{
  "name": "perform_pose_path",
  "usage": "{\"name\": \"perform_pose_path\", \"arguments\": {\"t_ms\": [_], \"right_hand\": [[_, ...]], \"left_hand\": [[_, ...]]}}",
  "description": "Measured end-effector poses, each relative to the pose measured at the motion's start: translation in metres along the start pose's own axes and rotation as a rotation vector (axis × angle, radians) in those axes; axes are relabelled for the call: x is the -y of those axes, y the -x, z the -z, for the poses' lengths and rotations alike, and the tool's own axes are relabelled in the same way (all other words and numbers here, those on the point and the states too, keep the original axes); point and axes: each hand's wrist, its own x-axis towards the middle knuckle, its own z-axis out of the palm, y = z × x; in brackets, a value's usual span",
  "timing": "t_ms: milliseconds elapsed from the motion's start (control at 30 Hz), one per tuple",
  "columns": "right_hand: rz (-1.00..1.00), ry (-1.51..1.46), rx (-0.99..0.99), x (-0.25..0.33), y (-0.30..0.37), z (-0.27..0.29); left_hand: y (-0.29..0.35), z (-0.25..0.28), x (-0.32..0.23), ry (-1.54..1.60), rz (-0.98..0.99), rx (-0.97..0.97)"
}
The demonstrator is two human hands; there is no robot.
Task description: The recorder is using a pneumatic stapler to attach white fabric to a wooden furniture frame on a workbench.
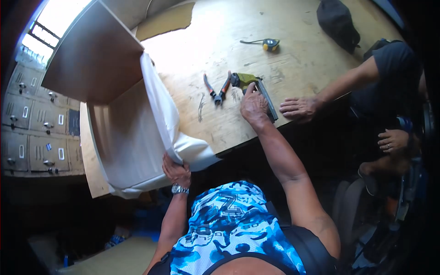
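My left hand (176, 171), with a metal watch at the wrist, grips white cloth (166, 107) at the near corner of a wooden frame (133, 133). The cloth runs along the frame's right and near edges, and a loose flap lies on the tabletop. My right hand (255, 106) is closed around a green and black staple gun (246, 79) lying near the table's front edge, index finger stretched along it. Its thumb and the grip underneath are partly hidden. Just left of the staple gun lie pliers (219, 96) with orange and black handles, jaws toward me.
A yellow and black tape measure (270, 44) and a dark cap (338, 24) lie farther back on the wooden table (293, 68). At the right, a co-worker's hand (299, 108) rests on the table edge. Metal lockers (43, 119) stand at the left.
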Motion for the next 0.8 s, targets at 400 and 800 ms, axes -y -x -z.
{"name": "perform_pose_path", "arguments": {"t_ms": [400, 800], "right_hand": [[-0.060, 0.000, 0.141, -0.010, -0.007, -0.010], [0.212, -0.339, 0.233, 0.096, 0.100, 0.045]], "left_hand": [[-0.010, 0.073, 0.025, 0.470, 0.112, 0.364], [-0.086, 0.075, 0.040, 0.947, -0.045, 0.256]]}}
